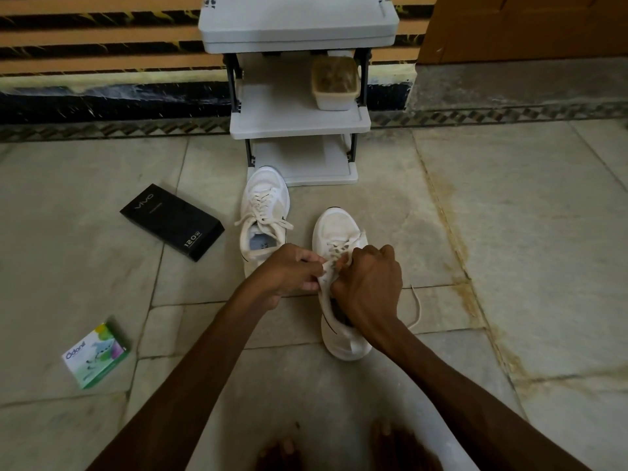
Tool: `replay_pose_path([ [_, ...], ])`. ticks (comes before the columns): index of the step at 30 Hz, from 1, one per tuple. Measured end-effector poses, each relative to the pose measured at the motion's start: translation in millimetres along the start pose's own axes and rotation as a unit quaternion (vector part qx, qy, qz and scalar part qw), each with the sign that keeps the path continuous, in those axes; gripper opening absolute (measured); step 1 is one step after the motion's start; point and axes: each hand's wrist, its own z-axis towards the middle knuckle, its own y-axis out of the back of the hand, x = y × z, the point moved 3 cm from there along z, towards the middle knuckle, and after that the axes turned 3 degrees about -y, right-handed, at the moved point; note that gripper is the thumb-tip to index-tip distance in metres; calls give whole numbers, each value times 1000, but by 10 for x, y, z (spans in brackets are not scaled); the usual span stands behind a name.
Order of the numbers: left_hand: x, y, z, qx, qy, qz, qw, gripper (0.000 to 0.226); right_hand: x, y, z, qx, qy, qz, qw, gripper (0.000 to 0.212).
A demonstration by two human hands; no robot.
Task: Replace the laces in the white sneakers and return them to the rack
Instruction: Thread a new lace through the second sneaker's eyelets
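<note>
Head view: our left hand [292, 270] and right hand [368, 283] both pinch the lace [339, 246] on the near sneaker [334, 224]; we judge an uneven tug could strip it from an eyelet.

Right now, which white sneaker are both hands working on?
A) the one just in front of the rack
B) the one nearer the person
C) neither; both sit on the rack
B: the left hand and right hand pinch at the lacing of the nearer sneaker; the other sneaker lies before the rack.

White sneakers [339, 239], black box [171, 220]
</note>
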Motion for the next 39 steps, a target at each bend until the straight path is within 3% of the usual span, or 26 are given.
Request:
replay_pose_path([
  [6, 40, 10, 18, 10, -9, -7, 1000, 13, -14, -24, 44, 32, -41, 22, 998, 17],
  [9, 54, 3, 30, 19, -15, -5, 1000, 21, -26, -80, 96, 42, -52, 35, 997, 18],
  [17, 11, -9, 82, -10, -77, 77, 994, 3, -196, -59, 349, 179, -56, 126, 974, 16],
  [24, 19, -26, 110, -37, -95, 100, 990, 2, -260, 51, 346, 177, -40, 174, 968, 15],
  [28, 17, -40, 91, -46, -92, 112, 988, 5, -255, 53, 366, 182, 3, 112, 977, 11],
  [34, 11, -30, 75, -38, -85, 107, 990, 3, -153, -10, 238, 121, -13, 25, 992, 9],
  [39, 39, -53, 77, -81, -107, 135, 982, 2, -202, 40, 182, 127, -46, 66, 989, 16],
])
